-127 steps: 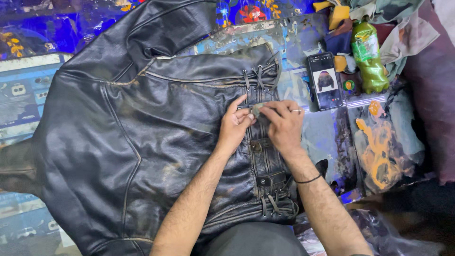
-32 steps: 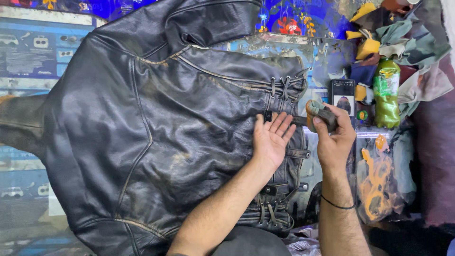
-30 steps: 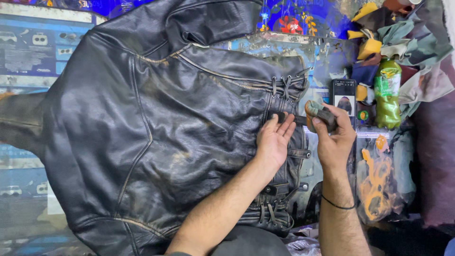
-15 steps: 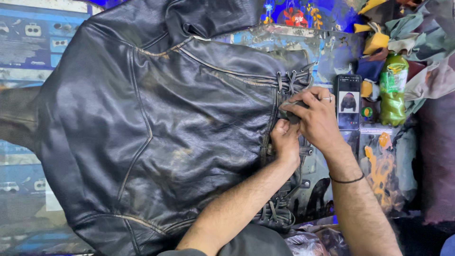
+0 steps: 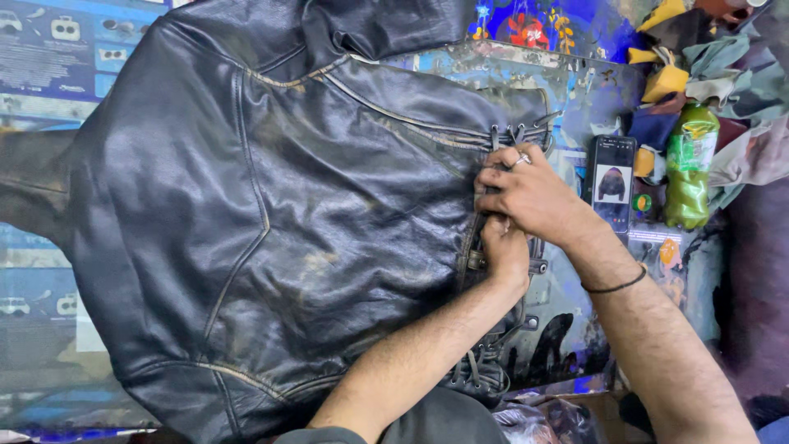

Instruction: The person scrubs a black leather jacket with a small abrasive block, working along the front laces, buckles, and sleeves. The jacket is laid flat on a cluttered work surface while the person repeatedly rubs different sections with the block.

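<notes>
A black leather jacket lies spread flat on the table, its laced side seam towards me on the right. My right hand rests with curled fingers on the top of that lacing, closed round a small dark tool of which only a tip shows under the fingers. It wears a ring and a thin black wristband. My left hand lies just below and partly under it, pinching the jacket's laced edge. The two hands touch.
Right of the jacket lie a phone with a lit screen, a green plastic bottle, yellow sponges and a heap of cloths. The table has a colourful printed cover. Dark bags sit at the near edge.
My right hand, holding the dark tool out to the right a second ago, has come left onto the lacing above my left hand. The view has shifted slightly.
</notes>
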